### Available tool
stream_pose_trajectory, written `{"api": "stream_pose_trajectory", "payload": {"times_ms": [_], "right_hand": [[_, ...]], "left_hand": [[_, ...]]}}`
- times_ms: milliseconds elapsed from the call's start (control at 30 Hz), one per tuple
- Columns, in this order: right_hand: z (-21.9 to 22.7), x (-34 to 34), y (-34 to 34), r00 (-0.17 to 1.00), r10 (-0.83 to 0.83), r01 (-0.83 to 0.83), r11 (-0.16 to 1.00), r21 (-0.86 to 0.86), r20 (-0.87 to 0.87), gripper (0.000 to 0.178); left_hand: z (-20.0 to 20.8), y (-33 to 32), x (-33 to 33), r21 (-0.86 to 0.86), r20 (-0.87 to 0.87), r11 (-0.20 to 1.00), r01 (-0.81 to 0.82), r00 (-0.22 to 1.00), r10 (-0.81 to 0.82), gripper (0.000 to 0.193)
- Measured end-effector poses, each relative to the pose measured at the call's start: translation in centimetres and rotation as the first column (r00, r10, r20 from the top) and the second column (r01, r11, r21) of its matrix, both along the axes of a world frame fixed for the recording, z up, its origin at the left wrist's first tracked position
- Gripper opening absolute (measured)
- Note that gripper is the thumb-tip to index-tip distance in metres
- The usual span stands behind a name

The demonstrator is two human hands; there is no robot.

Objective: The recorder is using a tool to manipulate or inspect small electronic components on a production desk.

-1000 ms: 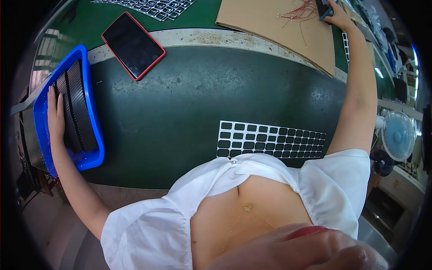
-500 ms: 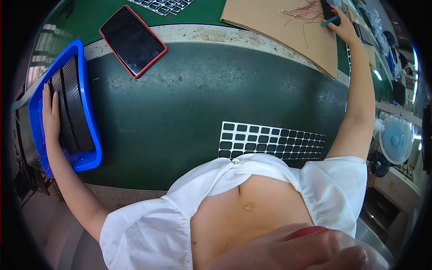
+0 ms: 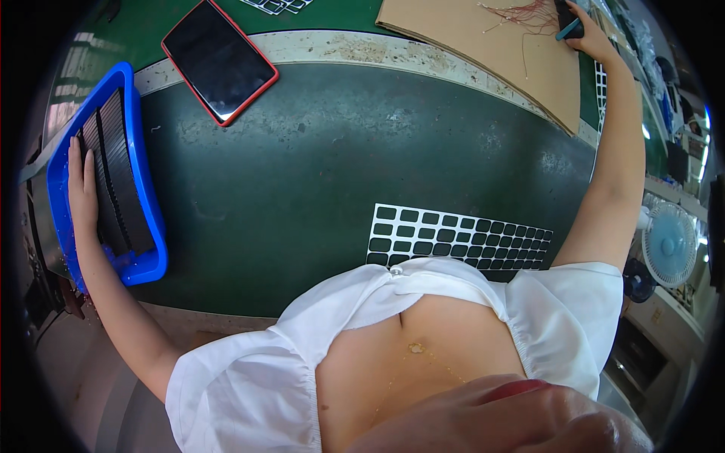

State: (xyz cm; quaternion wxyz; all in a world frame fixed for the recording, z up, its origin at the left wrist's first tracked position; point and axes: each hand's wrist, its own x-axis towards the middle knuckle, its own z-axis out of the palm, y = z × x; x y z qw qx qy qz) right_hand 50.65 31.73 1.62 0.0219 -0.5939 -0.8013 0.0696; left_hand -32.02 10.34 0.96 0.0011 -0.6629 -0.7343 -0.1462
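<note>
At the far left my left hand (image 3: 83, 198) lies open inside the blue tray (image 3: 147, 192), its fingers stretched along the tray's outer side. Beside the fingers are rows of thin black ribbed pieces (image 3: 121, 170), packed in the tray. My right hand (image 3: 594, 38) reaches to the far right and is closed round a black tool with a teal part (image 3: 569, 29); its exact kind is hard to make out. Thin red wires (image 3: 529, 16) lie spread on a sheet of brown cardboard (image 3: 483, 60) just left of that tool.
A white grid sheet with rectangular holes (image 3: 425, 218) rests on the green mat (image 3: 302, 158) close to my body. A phone in a red case (image 3: 219, 64) lies at the back left. Another white grid (image 3: 278, 6) shows at the far edge. A fan (image 3: 669, 243) stands right.
My right hand, with the tool, appears slightly farther right and up. The whole view has shifted a little. My left hand stays in the tray.
</note>
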Motion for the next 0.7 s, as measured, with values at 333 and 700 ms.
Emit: {"api": "stream_pose_trajectory", "payload": {"times_ms": [333,700], "right_hand": [[6.6,-14.7,-11.8,0.962,-0.265,0.269,0.961,-0.068,0.064,0.068],[5.2,-15.6,-16.9,0.987,-0.159,0.158,0.978,0.133,-0.003,0.044]], "left_hand": [[0.1,0.3,-0.5,-0.020,0.042,1.000,0.002,0.999,-0.001,0.047],[0.1,0.4,-0.7,0.001,0.059,1.000,0.005,0.998,-0.005,0.049]]}}
